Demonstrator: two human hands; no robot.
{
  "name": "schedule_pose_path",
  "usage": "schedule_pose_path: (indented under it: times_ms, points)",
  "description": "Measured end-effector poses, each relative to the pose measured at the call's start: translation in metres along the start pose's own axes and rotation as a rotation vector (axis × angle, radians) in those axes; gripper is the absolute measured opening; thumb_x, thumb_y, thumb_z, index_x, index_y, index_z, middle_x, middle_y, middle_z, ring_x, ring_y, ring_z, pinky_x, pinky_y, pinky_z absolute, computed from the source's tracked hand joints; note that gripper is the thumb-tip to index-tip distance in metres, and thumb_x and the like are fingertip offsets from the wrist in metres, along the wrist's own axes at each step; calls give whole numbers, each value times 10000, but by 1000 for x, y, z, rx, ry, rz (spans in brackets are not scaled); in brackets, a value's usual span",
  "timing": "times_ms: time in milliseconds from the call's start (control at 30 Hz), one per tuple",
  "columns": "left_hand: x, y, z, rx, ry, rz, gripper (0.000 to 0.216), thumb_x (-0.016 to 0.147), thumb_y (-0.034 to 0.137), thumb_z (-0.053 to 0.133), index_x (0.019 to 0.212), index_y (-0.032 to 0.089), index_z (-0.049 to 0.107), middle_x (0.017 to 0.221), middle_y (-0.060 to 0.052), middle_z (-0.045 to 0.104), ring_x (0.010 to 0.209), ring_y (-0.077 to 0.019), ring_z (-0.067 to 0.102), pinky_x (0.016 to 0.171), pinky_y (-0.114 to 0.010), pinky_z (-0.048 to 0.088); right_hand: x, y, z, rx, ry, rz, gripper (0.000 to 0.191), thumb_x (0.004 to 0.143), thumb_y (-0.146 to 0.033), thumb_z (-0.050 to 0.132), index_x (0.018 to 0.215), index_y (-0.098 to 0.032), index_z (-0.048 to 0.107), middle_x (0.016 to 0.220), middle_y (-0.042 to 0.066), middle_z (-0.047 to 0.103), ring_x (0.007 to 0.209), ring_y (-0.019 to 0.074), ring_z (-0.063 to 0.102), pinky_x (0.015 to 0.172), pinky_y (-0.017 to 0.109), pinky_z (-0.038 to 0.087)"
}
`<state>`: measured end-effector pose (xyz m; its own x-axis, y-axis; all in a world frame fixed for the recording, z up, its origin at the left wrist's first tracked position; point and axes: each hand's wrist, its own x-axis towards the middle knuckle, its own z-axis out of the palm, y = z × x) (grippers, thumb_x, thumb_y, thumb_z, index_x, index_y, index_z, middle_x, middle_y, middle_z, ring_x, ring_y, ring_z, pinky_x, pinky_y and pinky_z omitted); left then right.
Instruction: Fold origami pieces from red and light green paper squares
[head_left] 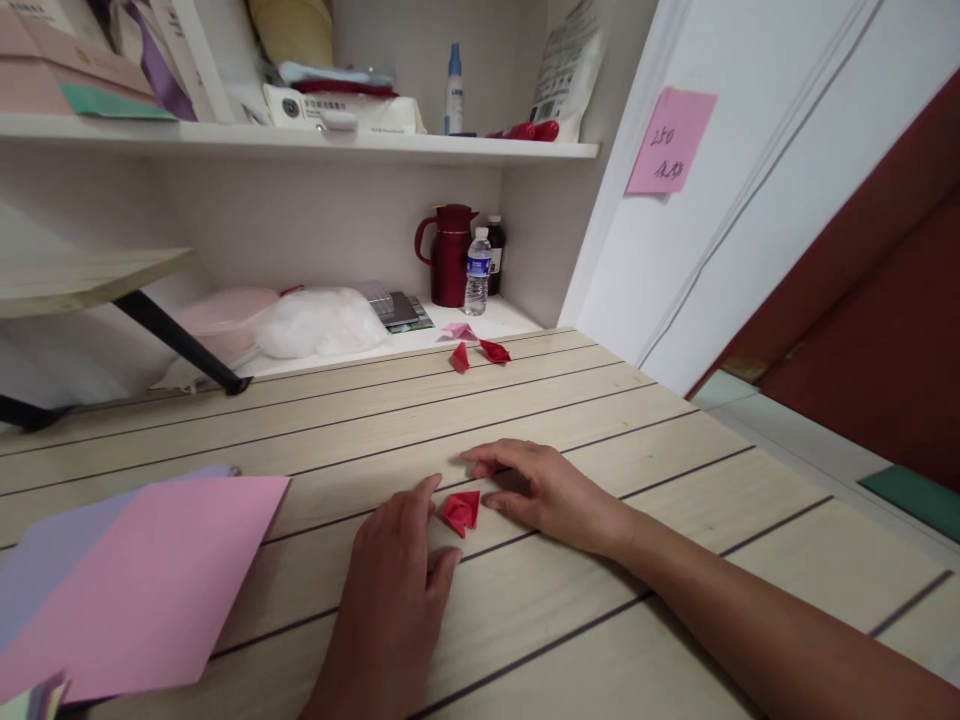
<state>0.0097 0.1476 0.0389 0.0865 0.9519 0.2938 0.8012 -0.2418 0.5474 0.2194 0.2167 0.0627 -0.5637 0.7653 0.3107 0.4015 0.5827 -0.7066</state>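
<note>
A small folded red paper piece (461,511) lies on the wooden table (525,400) between my two hands. My left hand (397,570) rests flat beside it on the left, its fingertips touching or almost touching the paper's edge. My right hand (536,487) lies on the table at the paper's right, fingers stretched out and slightly curved around it. Neither hand lifts the piece. Two more folded red pieces (480,354) and a pink folded piece (459,330) sit at the table's far edge.
A stack of pink and lilac paper sheets (142,580) lies at the left. Behind the table a shelf holds a red jug (448,255), a water bottle (477,271) and a white plastic bag (319,322). A pink sticky note (670,140) hangs on the white door frame.
</note>
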Motion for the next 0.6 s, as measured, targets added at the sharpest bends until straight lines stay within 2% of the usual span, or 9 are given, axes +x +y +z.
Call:
schedule_pose_path:
  times_ms: [133, 300, 433, 600]
  points:
    - [2, 4, -3, 58, -57, -50, 474, 807, 143, 590, 1280, 162, 564, 1143, -110, 651, 1095, -289, 585, 979, -510, 448, 1, 3, 0, -81, 47, 23, 349, 822, -152, 726, 1156, -245, 685, 1019, 61, 726, 950, 221, 653, 844, 360, 524]
    - [6, 11, -8, 86, -100, -45, 294, 798, 137, 632, 1068, 250, 661, 1052, -48, 653, 1016, -270, 589, 925, -484, 432, 2, 4, 4, -120, 14, -20, 258, 783, -154, 781, 1015, -249, 721, 971, 40, 730, 939, 229, 628, 888, 394, 462]
    - [7, 14, -9, 41, -67, -60, 198, 744, 78, 667, 868, 226, 621, 941, -24, 662, 950, -263, 595, 879, -469, 408, 1, 0, 7, -100, -19, -69, 148, 812, -142, 750, 903, -247, 698, 944, 17, 722, 916, 210, 626, 885, 376, 432]
    - [6, 14, -8, 7, -50, -43, 225, 724, 37, 660, 813, 219, 563, 864, 5, 648, 897, -228, 594, 872, -438, 382, 0, -2, 6, -58, -46, -110, 155, 822, -100, 723, 815, -225, 632, 931, 4, 721, 921, 193, 640, 906, 363, 415]
